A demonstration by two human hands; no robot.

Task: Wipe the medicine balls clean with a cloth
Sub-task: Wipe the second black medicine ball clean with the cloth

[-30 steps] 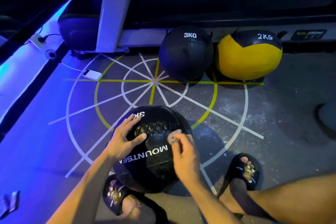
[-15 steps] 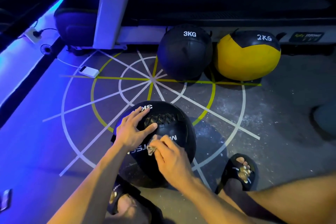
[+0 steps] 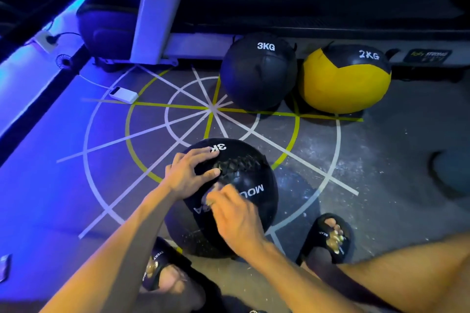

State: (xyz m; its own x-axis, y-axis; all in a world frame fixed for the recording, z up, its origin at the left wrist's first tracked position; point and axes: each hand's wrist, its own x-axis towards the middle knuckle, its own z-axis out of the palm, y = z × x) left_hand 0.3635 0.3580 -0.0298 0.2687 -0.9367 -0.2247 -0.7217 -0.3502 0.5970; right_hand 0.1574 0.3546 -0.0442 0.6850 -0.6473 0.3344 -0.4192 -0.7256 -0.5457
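Observation:
A black 3 kg medicine ball (image 3: 250, 180) with white lettering and laced stitching sits on the floor between my feet. My left hand (image 3: 187, 173) rests flat on its upper left side, fingers spread. My right hand (image 3: 235, 213) presses a small pale cloth (image 3: 212, 192) against the ball's front, fingers curled round it; most of the cloth is hidden under the fingers. Farther back stand a second black 3 kg ball (image 3: 258, 73) and a yellow and black 2 kg ball (image 3: 344, 79), side by side.
White and yellow lines mark the grey floor (image 3: 368, 160). A white power bank (image 3: 123, 94) with a cable lies at the left. A white post (image 3: 155, 10) and a dark bag (image 3: 106, 30) stand behind it. My sandalled feet (image 3: 330, 236) flank the near ball.
My right hand has slid the cloth leftward and down across the ball's front, covering more of the lettering. The left hand stays on the ball's top left. The view has shifted slightly.

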